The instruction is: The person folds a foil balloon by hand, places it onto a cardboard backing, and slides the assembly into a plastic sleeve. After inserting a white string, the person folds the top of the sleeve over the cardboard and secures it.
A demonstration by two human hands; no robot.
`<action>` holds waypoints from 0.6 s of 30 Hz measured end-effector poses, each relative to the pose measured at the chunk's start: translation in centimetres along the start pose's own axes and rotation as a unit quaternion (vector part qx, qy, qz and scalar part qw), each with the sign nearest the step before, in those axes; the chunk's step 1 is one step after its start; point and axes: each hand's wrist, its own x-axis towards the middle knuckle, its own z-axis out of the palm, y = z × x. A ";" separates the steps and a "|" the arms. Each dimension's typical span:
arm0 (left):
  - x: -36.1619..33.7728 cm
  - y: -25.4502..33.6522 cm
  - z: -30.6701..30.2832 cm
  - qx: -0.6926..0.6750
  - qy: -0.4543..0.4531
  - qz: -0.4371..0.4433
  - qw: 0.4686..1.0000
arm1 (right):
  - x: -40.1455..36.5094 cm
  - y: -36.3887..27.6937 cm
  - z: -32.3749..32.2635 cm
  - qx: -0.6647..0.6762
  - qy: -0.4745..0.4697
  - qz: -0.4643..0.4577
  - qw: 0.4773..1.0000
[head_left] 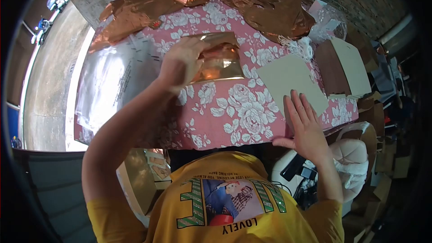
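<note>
Foil packet (225, 66) partly beneath left hand (182, 60), grip too blurred to tell; right of packet, card (292, 77) partly under outstretched, unclenched right hand (307, 132).

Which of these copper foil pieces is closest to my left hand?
The small, roughly rectangular piece partly covered by your left hand. The other foil lies in larger, crumpled sheets along the far side of the table.
</note>
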 end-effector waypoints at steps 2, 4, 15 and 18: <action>-0.1 0.3 0.0 0.000 -0.001 -0.003 1.000 | -1.2 -0.2 -0.5 0.011 -0.005 0.000 1.000; -0.1 0.4 -0.3 0.008 -0.004 0.001 1.000 | -1.7 0.0 0.1 0.027 0.000 0.000 1.000; -0.2 0.5 0.2 0.034 0.010 -0.010 0.999 | -1.7 -0.9 -2.5 -0.019 0.119 -0.085 0.989; 0.0 0.6 0.1 0.040 -0.001 -0.015 0.999 | 0.6 -4.2 -3.6 -0.012 0.186 -0.128 0.974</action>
